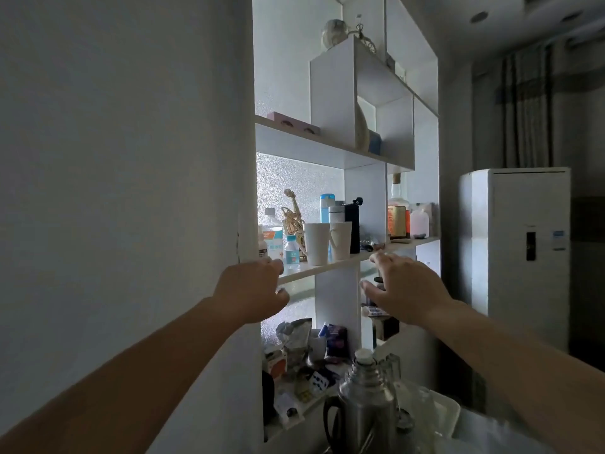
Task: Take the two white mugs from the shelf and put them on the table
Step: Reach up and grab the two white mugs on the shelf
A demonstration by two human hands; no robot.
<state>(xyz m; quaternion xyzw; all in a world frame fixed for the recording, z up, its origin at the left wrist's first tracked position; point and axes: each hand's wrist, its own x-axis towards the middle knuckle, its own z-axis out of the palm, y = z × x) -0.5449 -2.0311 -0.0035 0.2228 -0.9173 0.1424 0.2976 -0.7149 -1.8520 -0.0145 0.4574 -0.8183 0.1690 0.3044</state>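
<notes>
Two tall white mugs stand side by side on the middle shelf [327, 269] of a white shelf unit: the left mug [316, 243] and, touching it, the right mug [340, 240]. Both my arms reach up toward that shelf. My left hand [250, 290] hovers just below and left of the mugs, fingers curled loosely, holding nothing. My right hand [404, 286] is spread, palm down, below and right of the mugs at the shelf's front edge, also holding nothing. Neither hand touches a mug.
Small bottles [291, 253], a gold figurine [292, 217], and flasks [352, 224] crowd around the mugs. The lower shelf holds packets and clutter [304, 355]. A steel thermos [363, 394] and glassware stand below at right. A white standing air conditioner [517, 250] is further right. A wall [131, 158] fills the left.
</notes>
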